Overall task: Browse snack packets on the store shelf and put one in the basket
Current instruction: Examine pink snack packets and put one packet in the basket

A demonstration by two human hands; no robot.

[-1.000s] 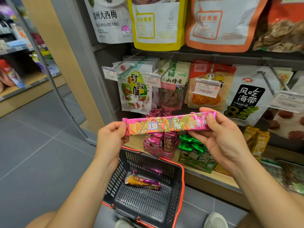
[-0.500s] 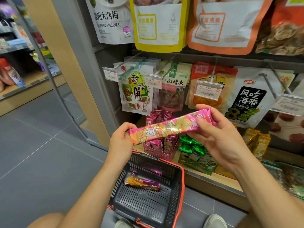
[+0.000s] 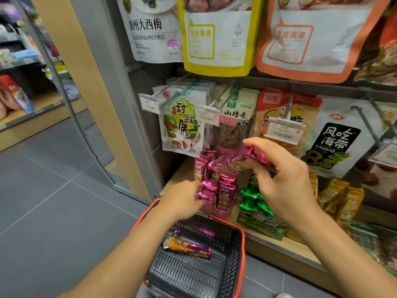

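My right hand [image 3: 285, 181] grips a long pink snack packet [image 3: 234, 161] by one end, its other end pointing down-left over a display box of similar pink packets [image 3: 223, 190] on the shelf. My left hand [image 3: 182, 198] has let the packet go and reaches to the box's left side, fingers extended and touching the packets there; motion blur hides the fingertips. Below my arms hangs a dark grey basket with an orange-red rim [image 3: 241, 244]. An orange-and-purple snack packet [image 3: 187, 247] lies inside it.
Green packets [image 3: 255, 203] and gold packets [image 3: 335, 196] sit to the right of the pink box on the wooden shelf [image 3: 279, 246]. Snack bags with price tags [image 3: 283, 130] hang on pegs above. Grey floor and another shelf unit [image 3: 32, 112] lie to the left.
My left hand released the long pink packet and dropped to the display box. My right hand tilted the packet downward toward the box. The view moved closer to the shelf.
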